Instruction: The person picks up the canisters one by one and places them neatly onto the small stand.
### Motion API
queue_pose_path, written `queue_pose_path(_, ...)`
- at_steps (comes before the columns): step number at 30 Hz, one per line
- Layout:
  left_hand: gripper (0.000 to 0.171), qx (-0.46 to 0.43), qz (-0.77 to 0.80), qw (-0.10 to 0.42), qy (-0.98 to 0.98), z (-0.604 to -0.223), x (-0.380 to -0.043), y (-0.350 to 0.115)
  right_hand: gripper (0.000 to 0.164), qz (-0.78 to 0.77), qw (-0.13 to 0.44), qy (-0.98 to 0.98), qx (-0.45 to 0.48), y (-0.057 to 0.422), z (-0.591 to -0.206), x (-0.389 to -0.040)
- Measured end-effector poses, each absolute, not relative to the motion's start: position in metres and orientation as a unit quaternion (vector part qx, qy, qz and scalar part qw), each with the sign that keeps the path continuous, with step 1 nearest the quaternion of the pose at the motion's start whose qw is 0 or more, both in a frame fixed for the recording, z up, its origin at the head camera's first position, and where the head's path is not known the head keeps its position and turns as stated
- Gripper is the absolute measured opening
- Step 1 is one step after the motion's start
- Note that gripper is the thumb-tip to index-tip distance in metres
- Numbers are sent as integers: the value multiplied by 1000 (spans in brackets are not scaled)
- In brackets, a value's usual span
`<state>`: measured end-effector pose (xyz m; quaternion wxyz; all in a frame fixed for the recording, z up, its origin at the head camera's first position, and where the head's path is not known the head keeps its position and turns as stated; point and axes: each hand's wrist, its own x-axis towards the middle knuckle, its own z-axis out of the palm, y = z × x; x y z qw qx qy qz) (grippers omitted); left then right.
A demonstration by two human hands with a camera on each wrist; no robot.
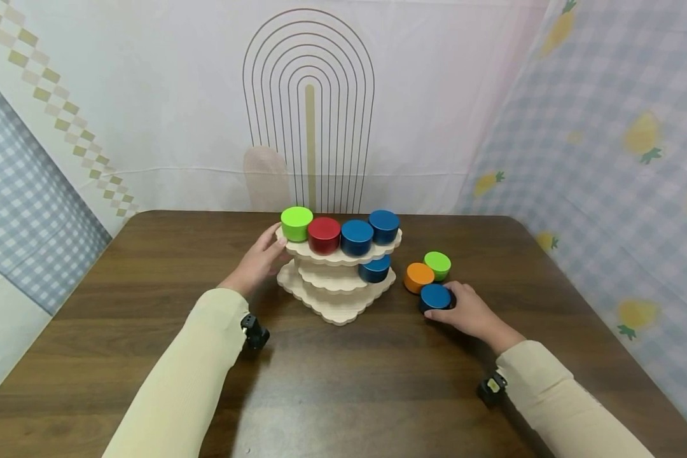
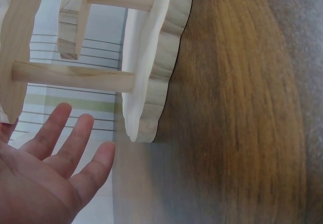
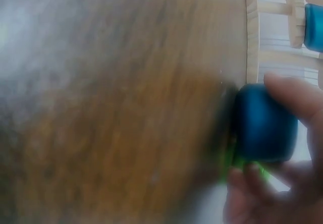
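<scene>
A pale wooden tiered stand (image 1: 336,310) with scalloped edges stands mid-table. My left hand (image 1: 256,264) touches the left edge of its top tier, beside a green round block (image 1: 296,224). In the left wrist view, several fingers (image 2: 75,143) are spread and loosely extended below that tier. My right hand (image 1: 474,312) pinches a blue round block (image 1: 435,296) right of the stand, thumb on one side and fingers on the other. Close behind it are an orange round block (image 1: 419,277) and another green round block (image 1: 437,265). Whether the pinched block touches the table cannot be told.
A red block (image 1: 324,235) and two blue blocks (image 1: 357,237) share the top tier with the green one. One more blue block (image 1: 374,270) sits on the middle tier's right side. Patterned cloth (image 1: 194,102) hangs behind the brown table (image 1: 343,388).
</scene>
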<state>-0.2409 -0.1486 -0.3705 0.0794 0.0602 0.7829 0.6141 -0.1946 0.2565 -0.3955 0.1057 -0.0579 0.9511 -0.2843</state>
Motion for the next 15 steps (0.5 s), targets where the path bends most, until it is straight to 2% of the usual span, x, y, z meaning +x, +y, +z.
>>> queue_pose_path(9, 60, 61, 617, 79, 781, -371, -241, -149, 70, -303, 73, 948, -67, 249, -388, -187)
queue_pose_path(15, 59, 59, 621, 82, 777, -372, -243, -149, 70, -308, 58, 947, -66, 242, -384, -182)
